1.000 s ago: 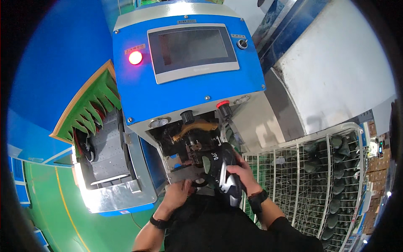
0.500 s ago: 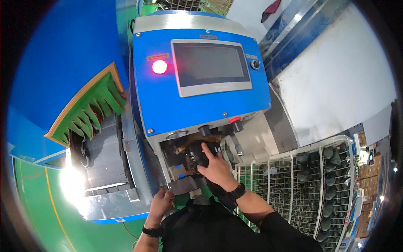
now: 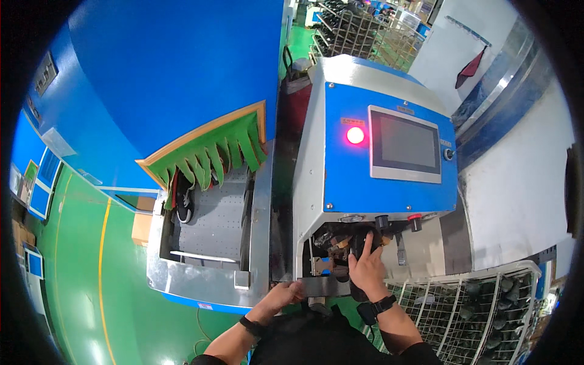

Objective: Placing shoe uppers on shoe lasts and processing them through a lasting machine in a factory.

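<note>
From your head, the camera looks down at the blue machine point(image 3: 347, 188), close by. It sees wide: green floor point(image 3: 134, 304) left of the machine, wire rack point(image 3: 511, 266) right of it.

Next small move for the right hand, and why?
Perhaps a light press by the right hand to check the dark item sits steady: that hand is over it at the blue-fronted machine's opening, while the left hand is away at the grey plate's end.
</note>
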### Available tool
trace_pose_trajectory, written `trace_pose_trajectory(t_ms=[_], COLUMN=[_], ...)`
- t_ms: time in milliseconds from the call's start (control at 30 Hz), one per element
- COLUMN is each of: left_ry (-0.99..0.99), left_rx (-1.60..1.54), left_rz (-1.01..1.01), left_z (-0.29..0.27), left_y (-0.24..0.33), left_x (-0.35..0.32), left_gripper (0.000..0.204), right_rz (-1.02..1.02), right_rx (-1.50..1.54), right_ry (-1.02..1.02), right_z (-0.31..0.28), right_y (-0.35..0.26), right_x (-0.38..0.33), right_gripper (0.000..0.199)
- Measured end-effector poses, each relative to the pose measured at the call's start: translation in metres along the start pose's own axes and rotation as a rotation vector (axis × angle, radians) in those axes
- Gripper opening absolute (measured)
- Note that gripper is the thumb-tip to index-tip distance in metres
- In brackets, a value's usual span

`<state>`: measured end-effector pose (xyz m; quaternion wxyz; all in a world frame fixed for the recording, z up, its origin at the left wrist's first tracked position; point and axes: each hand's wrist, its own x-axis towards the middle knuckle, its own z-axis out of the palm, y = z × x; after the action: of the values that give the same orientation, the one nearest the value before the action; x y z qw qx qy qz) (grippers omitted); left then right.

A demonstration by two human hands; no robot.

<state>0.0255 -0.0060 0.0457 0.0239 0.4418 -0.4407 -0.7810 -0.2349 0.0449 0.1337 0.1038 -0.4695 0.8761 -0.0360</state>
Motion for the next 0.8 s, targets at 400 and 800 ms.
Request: trace_pose_trajectory(t_ms=[400, 800], left_ry=[-0.639, -0.662], left_rx=[-0.356, 0.132], left_rz=[-0.294, 0.007], left_z=[0.076, 0.074], left_y=[0.049, 0.045], left_x=[0.02, -0.052], left_gripper=[0.074, 0.055], right_rz=[-0.329, 0.444], right_rx=[0.169, 1.298], right_ry=[0.332, -0.138], right_z=[0.011, 0.059], right_y=[0.043, 0.049], right_x=[-0.132, -0.099], right_gripper=[0.083, 0.101])
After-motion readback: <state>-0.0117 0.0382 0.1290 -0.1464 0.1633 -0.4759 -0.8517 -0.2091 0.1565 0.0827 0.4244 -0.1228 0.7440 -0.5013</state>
